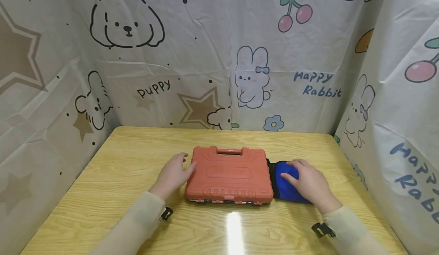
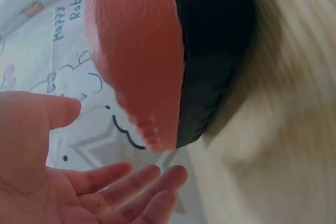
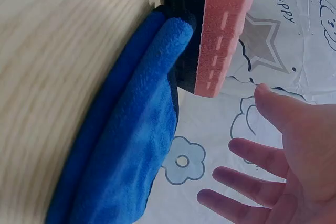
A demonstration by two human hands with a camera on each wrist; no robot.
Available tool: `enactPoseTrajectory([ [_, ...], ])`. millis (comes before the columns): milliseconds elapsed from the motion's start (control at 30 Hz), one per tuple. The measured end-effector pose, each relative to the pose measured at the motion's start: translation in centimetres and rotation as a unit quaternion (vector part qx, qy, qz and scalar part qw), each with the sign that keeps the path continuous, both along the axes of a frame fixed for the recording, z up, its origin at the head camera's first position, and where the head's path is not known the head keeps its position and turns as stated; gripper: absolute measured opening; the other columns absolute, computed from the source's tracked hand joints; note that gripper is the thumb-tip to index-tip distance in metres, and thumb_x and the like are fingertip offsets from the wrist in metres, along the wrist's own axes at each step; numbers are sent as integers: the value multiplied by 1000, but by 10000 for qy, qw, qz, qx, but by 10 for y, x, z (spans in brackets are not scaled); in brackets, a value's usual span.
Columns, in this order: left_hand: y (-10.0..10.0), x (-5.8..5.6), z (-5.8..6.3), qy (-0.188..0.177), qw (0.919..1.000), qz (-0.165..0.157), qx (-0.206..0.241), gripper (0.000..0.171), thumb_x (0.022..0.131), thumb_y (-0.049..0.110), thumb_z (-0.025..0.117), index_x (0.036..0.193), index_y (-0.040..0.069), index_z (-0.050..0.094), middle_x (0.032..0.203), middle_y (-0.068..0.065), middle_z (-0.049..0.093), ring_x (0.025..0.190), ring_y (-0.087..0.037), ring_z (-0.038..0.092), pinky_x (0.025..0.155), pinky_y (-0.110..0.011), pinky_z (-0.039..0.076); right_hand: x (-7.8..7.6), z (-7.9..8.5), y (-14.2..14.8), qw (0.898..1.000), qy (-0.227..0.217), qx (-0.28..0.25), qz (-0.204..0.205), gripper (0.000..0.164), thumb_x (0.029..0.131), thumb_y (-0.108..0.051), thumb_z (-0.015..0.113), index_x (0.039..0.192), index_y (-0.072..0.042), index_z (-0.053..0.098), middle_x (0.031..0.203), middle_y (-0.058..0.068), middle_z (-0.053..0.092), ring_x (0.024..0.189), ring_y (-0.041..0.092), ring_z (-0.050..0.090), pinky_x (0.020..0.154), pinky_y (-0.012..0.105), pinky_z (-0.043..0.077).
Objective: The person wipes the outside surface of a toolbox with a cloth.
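A red plastic carrying case [image 1: 229,178] with a black base lies flat on the table, its handle toward the back wall. My left hand [image 1: 173,174] is beside the case's left side, fingers spread. In the left wrist view, that hand [image 2: 105,182] is apart from the case [image 2: 139,61] and holds nothing. A folded blue cloth [image 1: 289,182] with black edging lies against the case's right side. Over the cloth hovers my right hand [image 1: 310,182]. The right wrist view shows its fingers apart, with a gap between the hand [image 3: 283,161] and the cloth [image 3: 131,135].
The wooden table [image 1: 137,144] has its back edge near a hanging printed sheet [image 1: 192,56]. The same kind of sheet hangs at the left and right sides. Black clips or straps [image 1: 323,230] sit at both wrists.
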State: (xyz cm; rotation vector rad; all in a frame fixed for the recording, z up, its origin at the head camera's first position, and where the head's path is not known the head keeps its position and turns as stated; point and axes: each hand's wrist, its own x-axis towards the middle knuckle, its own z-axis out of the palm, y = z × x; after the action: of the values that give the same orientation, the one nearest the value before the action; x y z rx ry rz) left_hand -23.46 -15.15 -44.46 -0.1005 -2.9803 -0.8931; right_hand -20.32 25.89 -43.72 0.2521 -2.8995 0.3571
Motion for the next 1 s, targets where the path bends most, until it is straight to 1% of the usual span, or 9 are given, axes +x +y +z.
enactPoseTrajectory([
  [133,3,-6,-6,-290,9980,128,547,57,97,42,52,136,0,46,127,-20,56,115,-34,56,95,-50,46,1,-3,-1,10000,-57,-37,4,51,88,-43,68,124,-9,64,128,18,58,112,40,59,89,56,48],
  [300,6,-9,-11,-532,9950,172,829,57,99,40,49,136,-3,44,126,-22,56,115,-35,55,95,-50,45,3,-8,0,9999,-99,-60,4,51,87,-43,68,125,-8,63,128,19,58,112,40,59,89,55,49],
  [533,9,-13,-20,-684,9933,125,921,55,101,39,43,134,-5,46,124,-21,58,115,-34,57,97,-49,45,3,-13,0,9999,-133,-96,-5,51,87,-43,68,125,-9,63,129,20,57,112,42,59,90,57,48],
  [700,11,-14,-24,-823,9922,119,931,54,104,37,37,138,-5,44,129,-23,56,120,-35,54,101,-50,43,3,-16,0,9997,-223,-82,19,57,88,-46,67,132,-10,58,133,21,55,114,43,57,88,58,48],
  [800,13,-15,-26,-832,9928,102,860,54,104,35,35,139,-6,42,132,-25,54,124,-37,52,104,-51,40,2,-17,0,9996,-261,-61,48,60,88,-47,66,135,-11,55,135,21,54,116,43,56,88,58,49],
  [1000,15,-18,-32,-726,9946,56,739,55,104,33,35,139,-10,40,135,-29,50,128,-39,47,107,-52,37,2,-19,0,9996,-280,-96,33,62,88,-47,67,136,-11,54,135,22,54,117,43,56,88,58,49],
])
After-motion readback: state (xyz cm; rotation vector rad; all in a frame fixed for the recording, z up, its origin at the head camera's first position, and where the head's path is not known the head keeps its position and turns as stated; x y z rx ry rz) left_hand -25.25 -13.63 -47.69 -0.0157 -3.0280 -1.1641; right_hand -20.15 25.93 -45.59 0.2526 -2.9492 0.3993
